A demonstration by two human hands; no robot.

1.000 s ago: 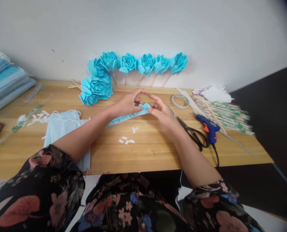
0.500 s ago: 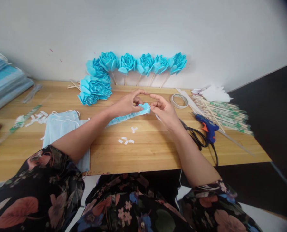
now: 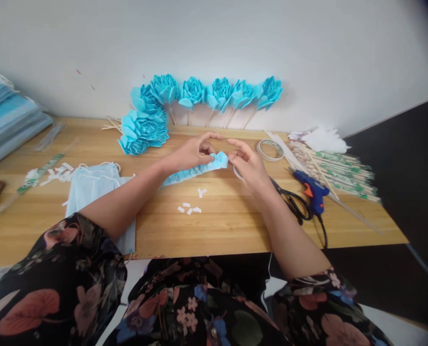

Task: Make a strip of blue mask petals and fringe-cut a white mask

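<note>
A long light-blue pleated strip [image 3: 199, 170] stretches across the table, its right end lifted and curled. My left hand [image 3: 195, 153] is closed on it near that end, thumb along its upper edge. At the curled tip, my right hand [image 3: 248, 163] pinches the strip between thumb and forefinger. Just beneath the right hand shows part of a white ring [image 3: 237, 173], mostly covered. Several small white paper pieces [image 3: 189, 210] lie on the wood in front of the hands.
Blue flowers [image 3: 219, 93] on sticks lean along the wall. Face masks [image 3: 91, 187] lie under my left forearm. A tape roll [image 3: 270, 150], black scissors [image 3: 295, 202], a blue glue gun [image 3: 312, 190] and wrapped sticks [image 3: 343, 173] sit at the right. Stacked masks [image 3: 12, 125] stand far left.
The view has shifted slightly. Both hands keep nearly the same hold on the strip, and a little more of its curled end shows between them.
</note>
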